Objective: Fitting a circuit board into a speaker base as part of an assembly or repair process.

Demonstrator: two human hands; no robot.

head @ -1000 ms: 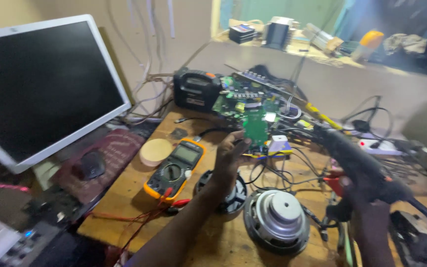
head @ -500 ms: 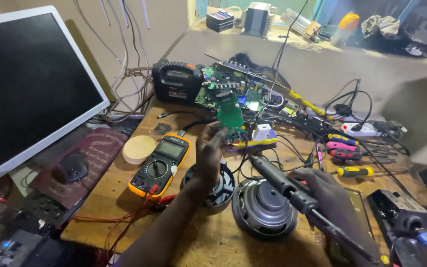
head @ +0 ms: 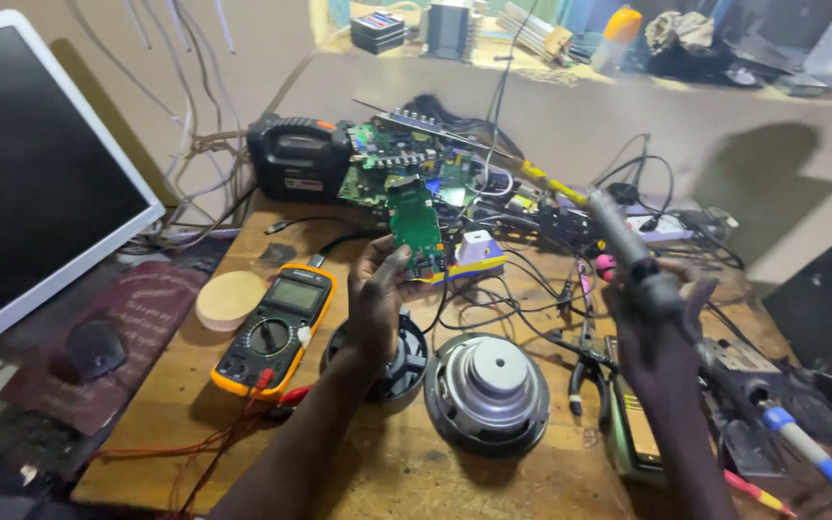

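Left hand has its fingers pinched on the bottom edge of a small green circuit board, held upright over the bench. Looks light, stiff and fragile, so edges only. Right hand is wrapped tight round a soldering iron.

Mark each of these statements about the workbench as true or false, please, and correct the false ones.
1. The left hand holds a small green board upright. True.
2. The right hand is empty. False: its grip is closed around a soldering iron, with the tip pointing up and to the left.
3. A yellow multimeter lies on the table, left of the left hand. True.
4. The monitor shows a bright picture. False: its screen is dark.
5. Two speakers lie on the table near the hands. True.
6. The round wooden disc lies on top of the multimeter. False: it lies on the table beside it, to the left.
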